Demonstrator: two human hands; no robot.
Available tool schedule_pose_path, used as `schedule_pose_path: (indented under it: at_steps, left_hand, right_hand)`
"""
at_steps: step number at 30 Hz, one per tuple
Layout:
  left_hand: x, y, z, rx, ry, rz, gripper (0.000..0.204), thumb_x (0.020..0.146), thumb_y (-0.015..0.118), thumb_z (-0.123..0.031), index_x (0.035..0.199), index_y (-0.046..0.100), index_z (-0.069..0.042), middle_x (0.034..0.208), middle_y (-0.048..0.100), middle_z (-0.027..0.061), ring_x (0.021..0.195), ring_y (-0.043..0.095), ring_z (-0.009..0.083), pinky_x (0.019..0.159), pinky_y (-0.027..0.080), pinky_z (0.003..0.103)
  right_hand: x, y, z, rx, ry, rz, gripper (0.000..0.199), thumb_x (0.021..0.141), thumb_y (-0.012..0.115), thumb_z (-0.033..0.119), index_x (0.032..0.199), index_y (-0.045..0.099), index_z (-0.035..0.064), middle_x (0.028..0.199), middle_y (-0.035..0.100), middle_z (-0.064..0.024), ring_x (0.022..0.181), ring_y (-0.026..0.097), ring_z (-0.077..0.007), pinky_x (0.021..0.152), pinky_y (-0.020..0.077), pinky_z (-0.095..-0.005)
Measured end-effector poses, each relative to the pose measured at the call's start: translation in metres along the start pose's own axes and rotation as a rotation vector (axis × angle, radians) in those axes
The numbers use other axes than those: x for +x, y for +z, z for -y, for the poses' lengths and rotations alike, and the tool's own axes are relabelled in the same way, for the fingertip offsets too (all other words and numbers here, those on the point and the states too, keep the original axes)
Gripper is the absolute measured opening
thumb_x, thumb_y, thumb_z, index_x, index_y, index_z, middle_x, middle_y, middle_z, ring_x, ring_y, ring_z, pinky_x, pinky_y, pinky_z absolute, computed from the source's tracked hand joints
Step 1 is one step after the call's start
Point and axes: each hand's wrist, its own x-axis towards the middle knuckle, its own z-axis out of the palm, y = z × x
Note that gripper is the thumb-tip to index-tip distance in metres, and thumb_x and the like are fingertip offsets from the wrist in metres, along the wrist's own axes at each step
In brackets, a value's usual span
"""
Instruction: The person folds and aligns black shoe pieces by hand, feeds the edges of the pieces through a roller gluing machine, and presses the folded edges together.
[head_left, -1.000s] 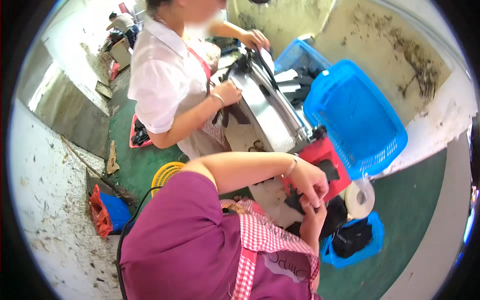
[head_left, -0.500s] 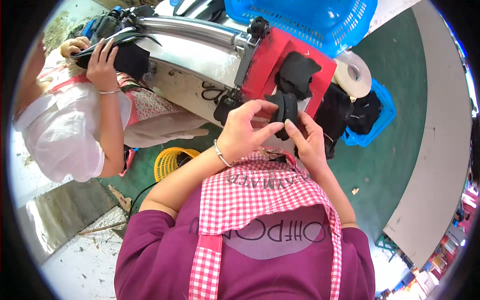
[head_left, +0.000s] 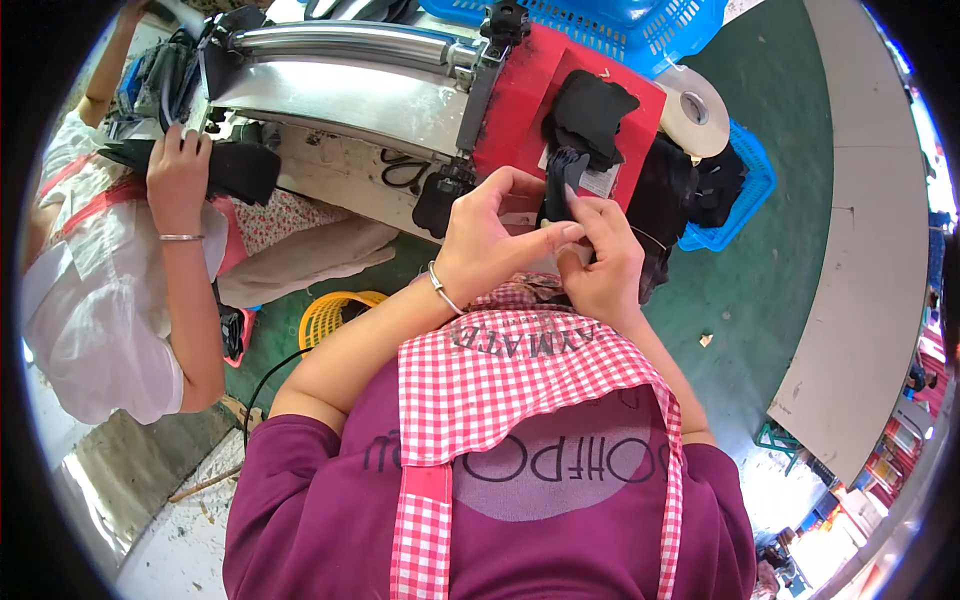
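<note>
In front of my chest, both hands hold a small folded stack of black sheet pieces [head_left: 563, 182], its material not clear to me. My left hand [head_left: 490, 232] grips it from the left, thumb stretched toward the right hand. My right hand [head_left: 607, 252] closes on its lower right side with bent fingers; the fingertips partly hide the stack. Just beyond lies a loose pile of black cut pieces [head_left: 592, 118] on the red surface [head_left: 515, 95] of the machine. A pale label shows beside that pile.
A machine with a metal roller [head_left: 350, 40] runs to the left. A co-worker's hand [head_left: 178, 180] there holds a black piece [head_left: 245, 170]. To the right are a white roll [head_left: 695, 112] and a blue basket [head_left: 765, 185]. A larger blue basket [head_left: 610, 40] stands behind; a yellow basket [head_left: 322, 315] is below.
The black stack has turned from its broad side to a narrower, folded shape. My right fingers have curled closer around it. The co-worker's far hand has left the black piece and reaches up.
</note>
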Motion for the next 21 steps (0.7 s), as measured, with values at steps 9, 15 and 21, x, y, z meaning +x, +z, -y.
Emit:
schedule_pose_path:
  at_steps: [9,15,21]
  left_hand:
    - [0.007,-0.012,0.007,-0.204,-0.075,0.048,0.029,0.086,0.074,-0.011,0.11,0.066,0.003,0.099,0.07,0.0075,0.086,0.065,0.0101,0.076,0.054,0.025]
    - [0.005,-0.01,0.01,-0.123,0.0,0.038,0.027,0.088,0.07,-0.01,0.11,0.067,0.005,0.097,0.071,0.0052,0.086,0.064,0.007,0.077,0.053,0.023]
    - [-0.005,-0.012,0.005,-0.009,0.037,0.015,0.026,0.089,0.07,-0.011,0.109,0.067,0.005,0.096,0.071,0.0054,0.085,0.064,0.0067,0.076,0.053,0.023]
  right_hand:
    - [0.005,-0.001,0.013,0.364,0.354,0.023,0.055,0.073,0.083,0.011,0.12,0.058,-0.0026,0.111,0.06,-0.0121,0.092,0.066,-0.02,0.078,0.0577,-0.0319]
    - [0.003,-0.003,0.014,0.473,0.497,0.004,0.045,0.08,0.077,0.008,0.118,0.058,-0.0026,0.106,0.064,-0.0091,0.092,0.064,-0.0134,0.079,0.0554,-0.029]
    - [-0.004,-0.002,0.02,0.529,0.477,0.007,0.036,0.086,0.072,0.008,0.118,0.058,-0.0023,0.106,0.065,-0.0087,0.091,0.064,-0.0126,0.079,0.0541,-0.0273]
